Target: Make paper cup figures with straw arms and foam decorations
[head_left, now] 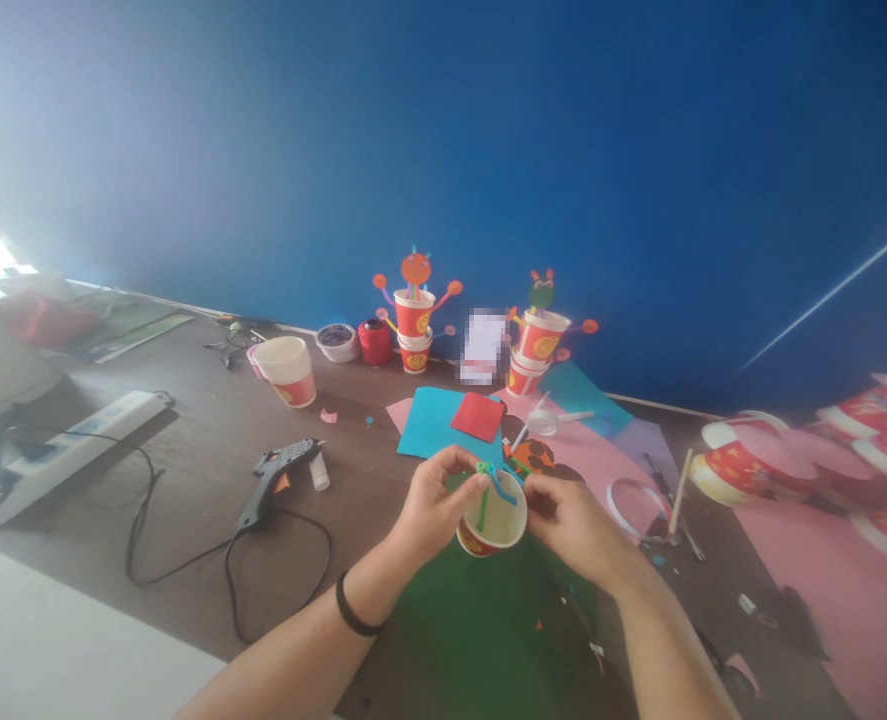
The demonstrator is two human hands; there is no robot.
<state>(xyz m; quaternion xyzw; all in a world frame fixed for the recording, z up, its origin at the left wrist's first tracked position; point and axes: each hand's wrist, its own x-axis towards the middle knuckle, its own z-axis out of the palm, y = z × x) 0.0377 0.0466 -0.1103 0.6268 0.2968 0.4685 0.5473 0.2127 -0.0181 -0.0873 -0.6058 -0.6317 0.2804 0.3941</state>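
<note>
A red-and-white paper cup [492,542] is between my two hands, its open mouth facing up toward me. My left hand [439,505] is closed at the cup's far left rim, thumb and forefinger pinching thin green and blue strips [483,510]. The green strip hangs into the cup, and a bent blue strip crosses its mouth. My right hand [574,525] is closed at the cup's right side, fingertips against the rim; part of its grip is hidden. Beneath the cup lies a dark green sheet [465,640]. Just beyond are blue paper [428,425] and a red paper piece [477,415].
Two stacked-cup figures [414,315] [540,335] stand by the blue wall. On the left are a glue gun [278,480] with its looping cord, a power strip [75,450] and white cups [285,370]. Patterned red cups [743,460] and pink paper [825,600] lie right.
</note>
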